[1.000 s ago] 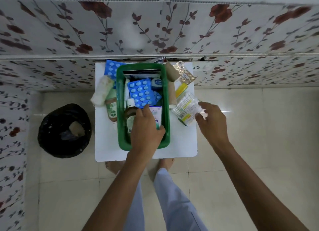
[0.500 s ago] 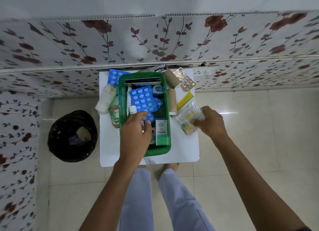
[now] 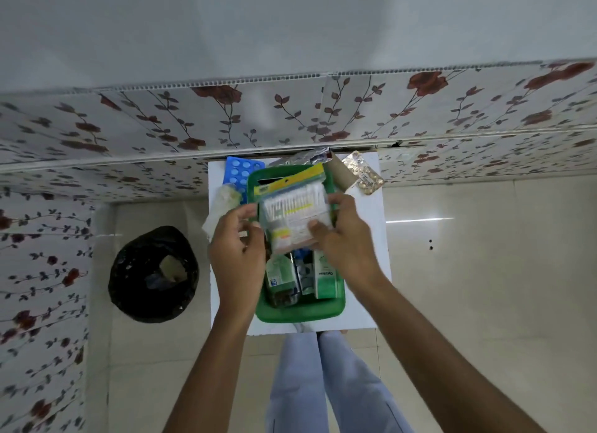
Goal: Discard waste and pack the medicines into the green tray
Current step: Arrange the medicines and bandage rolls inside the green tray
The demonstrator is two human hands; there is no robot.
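Observation:
A green tray stands on a small white table. My right hand grips a clear packet of cotton swabs with a yellow header and holds it above the tray. My left hand is at the packet's left edge, fingers curled and touching it. In the tray's near end lie a bottle with a green label, a dark strip and a green-and-white box. The packet and hands hide the tray's middle.
A black-lined waste bin stands on the floor left of the table. Outside the tray lie a blue blister pack, a white roll, a cardboard tube, a gold blister strip and silver foil.
My right hand picked the swab packet up from the table's right side and carried it left over the tray. My left hand left the tray's contents and rose to the packet.

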